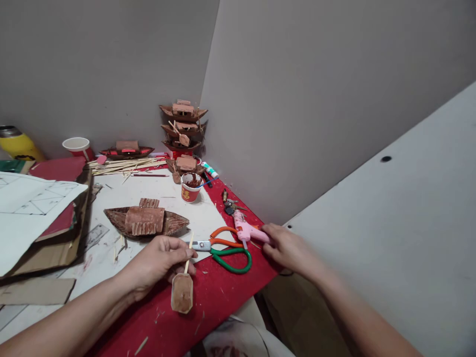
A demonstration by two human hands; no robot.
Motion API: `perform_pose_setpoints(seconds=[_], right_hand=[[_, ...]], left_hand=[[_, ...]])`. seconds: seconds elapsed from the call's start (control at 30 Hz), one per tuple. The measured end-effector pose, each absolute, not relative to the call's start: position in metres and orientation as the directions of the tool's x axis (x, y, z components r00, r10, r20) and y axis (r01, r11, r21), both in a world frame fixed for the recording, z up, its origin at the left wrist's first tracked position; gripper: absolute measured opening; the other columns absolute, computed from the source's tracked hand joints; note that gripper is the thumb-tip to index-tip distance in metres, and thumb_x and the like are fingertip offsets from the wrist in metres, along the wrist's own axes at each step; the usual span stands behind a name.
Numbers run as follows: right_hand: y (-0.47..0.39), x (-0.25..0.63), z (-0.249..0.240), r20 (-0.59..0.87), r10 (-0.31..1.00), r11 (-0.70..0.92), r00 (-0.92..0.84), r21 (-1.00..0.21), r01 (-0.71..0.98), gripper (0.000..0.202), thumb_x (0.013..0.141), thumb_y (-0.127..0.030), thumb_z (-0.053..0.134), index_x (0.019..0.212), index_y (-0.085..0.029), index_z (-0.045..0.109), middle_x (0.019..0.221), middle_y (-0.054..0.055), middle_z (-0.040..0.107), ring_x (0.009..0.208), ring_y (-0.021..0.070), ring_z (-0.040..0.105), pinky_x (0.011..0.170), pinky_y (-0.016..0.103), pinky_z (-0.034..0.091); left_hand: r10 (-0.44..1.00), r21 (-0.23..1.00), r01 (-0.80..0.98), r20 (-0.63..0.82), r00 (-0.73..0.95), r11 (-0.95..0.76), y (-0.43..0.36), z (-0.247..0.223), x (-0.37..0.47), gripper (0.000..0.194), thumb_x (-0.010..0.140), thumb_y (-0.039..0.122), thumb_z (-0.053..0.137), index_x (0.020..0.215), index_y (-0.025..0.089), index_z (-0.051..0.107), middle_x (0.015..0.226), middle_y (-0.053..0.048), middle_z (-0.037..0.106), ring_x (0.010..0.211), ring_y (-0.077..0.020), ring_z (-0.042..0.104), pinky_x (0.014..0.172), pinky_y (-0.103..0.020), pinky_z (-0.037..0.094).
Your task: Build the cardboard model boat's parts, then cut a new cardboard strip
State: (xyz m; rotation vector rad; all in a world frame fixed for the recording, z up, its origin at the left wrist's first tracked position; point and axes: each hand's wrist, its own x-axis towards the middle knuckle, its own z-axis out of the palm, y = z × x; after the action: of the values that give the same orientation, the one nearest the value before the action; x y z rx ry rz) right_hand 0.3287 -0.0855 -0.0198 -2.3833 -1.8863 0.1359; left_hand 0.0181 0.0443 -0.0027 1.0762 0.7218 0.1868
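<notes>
My left hand (pixel 159 263) is closed, pinching the thin wooden stick of a small model paddle (pixel 182 293). Its brown eight-sided blade with a pale edge hangs below my fingers. At the table's right edge, my right hand (pixel 284 245) has its fingers around the handle end of a pink hot glue gun (pixel 243 227), which lies on the red cover. Scissors (pixel 232 260) with one orange and one green handle rest between my hands, their blades partly hidden by my left hand. Just behind that hand sits a brown model boat (pixel 147 218) with a roofed cabin.
A paper cup (pixel 190 191) smeared with brown paint stands beyond the scissors. Several finished boats (pixel 184 124) are stacked in the corner, near wooden sticks (pixel 126 166). Keys (pixel 231 204) lie by the wall. Paper sheets (pixel 35 208), cardboard and a yellow bottle (pixel 18 144) occupy the left.
</notes>
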Motion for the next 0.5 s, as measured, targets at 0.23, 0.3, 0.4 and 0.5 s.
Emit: perform_pose_setpoints(seconds=[0.23, 0.3, 0.4, 0.5], right_hand=[[-0.103, 0.331, -0.008, 0.304, 0.765, -0.23, 0.568, -0.695, 0.682, 0.012, 0.077, -0.034, 0.055, 0.077, -0.023, 0.05, 0.064, -0.002, 0.053, 0.059, 0.0168, 0.053, 0.055, 0.028, 0.042], [-0.1, 0.324, -0.004, 0.318, 0.712, -0.092, 0.626, -0.841, 0.533, 0.022, 0.077, -0.039, 0.061, 0.09, -0.023, 0.052, 0.066, -0.002, 0.057, 0.06, 0.0173, 0.057, 0.058, 0.03, 0.046], [-0.087, 0.306, 0.002, 0.229, 0.743, -0.038, 0.629, -0.924, 0.381, 0.032, 0.079, -0.04, 0.064, 0.102, -0.021, 0.053, 0.057, -0.005, 0.056, 0.049, 0.0153, 0.054, 0.051, 0.029, 0.046], [-0.076, 0.291, 0.005, 0.158, 0.784, -0.021, 0.6, -0.96, 0.28, 0.029, 0.083, -0.041, 0.061, 0.103, -0.02, 0.055, 0.046, -0.008, 0.051, 0.039, 0.0138, 0.048, 0.043, 0.026, 0.041]], left_hand=[[0.513, 0.835, 0.189, -0.479, 0.713, 0.517, 0.042, -0.005, 0.011, 0.044, 0.065, 0.049, 0.077, 0.084, 0.01, 0.068, 0.067, -0.005, 0.07, 0.052, -0.0077, 0.052, 0.049, -0.018, 0.033], [0.531, 0.832, 0.178, -0.485, 0.695, 0.526, 0.041, -0.006, 0.01, 0.044, 0.064, 0.048, 0.078, 0.082, 0.009, 0.069, 0.066, -0.005, 0.07, 0.05, -0.0069, 0.05, 0.048, -0.018, 0.031], [0.571, 0.833, 0.154, -0.487, 0.66, 0.532, 0.039, -0.007, 0.009, 0.043, 0.061, 0.049, 0.08, 0.078, 0.01, 0.069, 0.065, -0.004, 0.069, 0.048, -0.0063, 0.048, 0.048, -0.018, 0.03], [0.602, 0.837, 0.139, -0.486, 0.634, 0.529, 0.038, -0.007, 0.007, 0.043, 0.061, 0.049, 0.08, 0.076, 0.01, 0.07, 0.064, -0.004, 0.068, 0.048, -0.0065, 0.046, 0.048, -0.019, 0.029]])
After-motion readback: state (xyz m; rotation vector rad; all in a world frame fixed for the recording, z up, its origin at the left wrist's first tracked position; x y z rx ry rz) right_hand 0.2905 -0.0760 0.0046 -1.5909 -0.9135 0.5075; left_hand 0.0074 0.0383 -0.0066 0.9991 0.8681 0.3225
